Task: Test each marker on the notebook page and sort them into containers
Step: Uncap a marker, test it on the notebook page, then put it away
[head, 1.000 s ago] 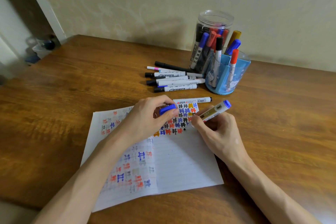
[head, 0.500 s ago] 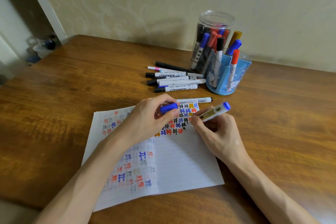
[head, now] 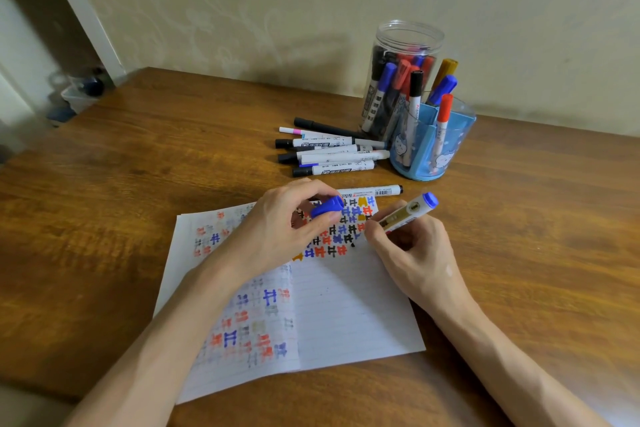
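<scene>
Head view. Gripped in curled right hand (head: 415, 250) fingers: gold-labelled white marker with blue end (head: 410, 211), tip down at the lined notebook page (head: 346, 308) on the wooden table (head: 138, 166). Pinched by left hand (head: 277, 232) fingers: blue plastic cap (head: 327, 207). Probable hazard: fresh ink smeared by the left wrist over the page.

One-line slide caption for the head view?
Right hand holds a blue marker to the notebook page while the left hand pinches its blue cap.
</scene>
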Demonstrator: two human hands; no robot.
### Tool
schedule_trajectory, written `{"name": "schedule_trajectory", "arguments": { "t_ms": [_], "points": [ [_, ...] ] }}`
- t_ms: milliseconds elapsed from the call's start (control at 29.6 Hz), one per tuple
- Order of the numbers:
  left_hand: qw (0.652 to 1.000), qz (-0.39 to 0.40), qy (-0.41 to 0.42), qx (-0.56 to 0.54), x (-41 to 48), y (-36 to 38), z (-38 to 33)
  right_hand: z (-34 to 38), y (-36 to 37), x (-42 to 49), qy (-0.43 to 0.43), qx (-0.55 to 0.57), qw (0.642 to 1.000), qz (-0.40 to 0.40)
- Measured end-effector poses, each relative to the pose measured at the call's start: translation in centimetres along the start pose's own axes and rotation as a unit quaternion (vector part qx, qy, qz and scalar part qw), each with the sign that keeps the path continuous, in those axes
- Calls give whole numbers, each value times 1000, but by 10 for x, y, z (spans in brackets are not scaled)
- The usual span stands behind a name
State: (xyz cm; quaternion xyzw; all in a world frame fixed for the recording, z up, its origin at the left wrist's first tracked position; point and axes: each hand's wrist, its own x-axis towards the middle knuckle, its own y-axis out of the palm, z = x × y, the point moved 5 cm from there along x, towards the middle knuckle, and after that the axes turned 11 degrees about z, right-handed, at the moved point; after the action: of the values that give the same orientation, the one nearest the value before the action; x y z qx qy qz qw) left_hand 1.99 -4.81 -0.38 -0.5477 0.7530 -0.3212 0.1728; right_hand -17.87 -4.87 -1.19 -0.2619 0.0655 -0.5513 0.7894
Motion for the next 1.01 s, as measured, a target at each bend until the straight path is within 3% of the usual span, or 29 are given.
{"name": "schedule_trajectory", "arguments": {
  "t_ms": [135,337,439,675,810,1012],
  "points": [
    [1000,5,-1,11,0,2,1,-1,2,0,7,7,1000,12],
    [999,13,-21,-42,-3,2,2,1,-16,-5,19,183,980,-70],
    [999,14,-22,-43,-4,1,0,2,-18,-6,25,213,973,-81],
    [1000,14,15,-21,-2,0,-10,15,-12,-4,-18,170,985,-11],
    [999,14,34,-28,-4,-1,-13,14,-10,-5,6,176,984,31],
    [998,19,17,-60,-5,0,-9,13,-12,-4,-12,184,982,42]
  ]
}}
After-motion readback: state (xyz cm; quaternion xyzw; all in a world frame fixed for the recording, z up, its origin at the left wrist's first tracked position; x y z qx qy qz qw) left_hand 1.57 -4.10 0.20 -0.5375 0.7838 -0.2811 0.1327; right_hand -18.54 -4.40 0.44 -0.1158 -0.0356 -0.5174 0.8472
